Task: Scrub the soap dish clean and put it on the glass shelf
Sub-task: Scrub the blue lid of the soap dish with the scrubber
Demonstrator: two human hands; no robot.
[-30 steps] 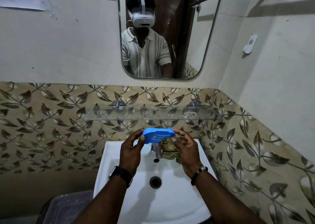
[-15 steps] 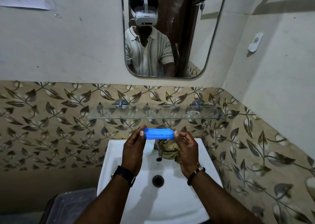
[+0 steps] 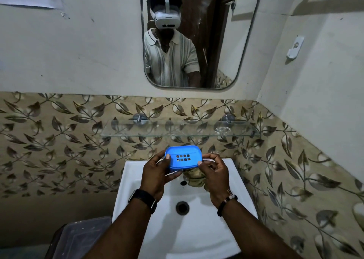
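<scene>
The left hand (image 3: pixel 155 176) is pinching one end of the blue soap dish (image 3: pixel 183 158) and the right hand (image 3: pixel 214 176) the other, a cloth (image 3: pixel 195 178) bunched under its palm, all just below the glass shelf (image 3: pixel 177 129). Scrubbing is looking finished; shelving is not yet done.

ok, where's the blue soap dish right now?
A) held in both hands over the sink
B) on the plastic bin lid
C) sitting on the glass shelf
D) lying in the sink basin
A: the blue soap dish is pinched at its ends by the left hand and the right hand, above the white sink and below the glass shelf.
</scene>
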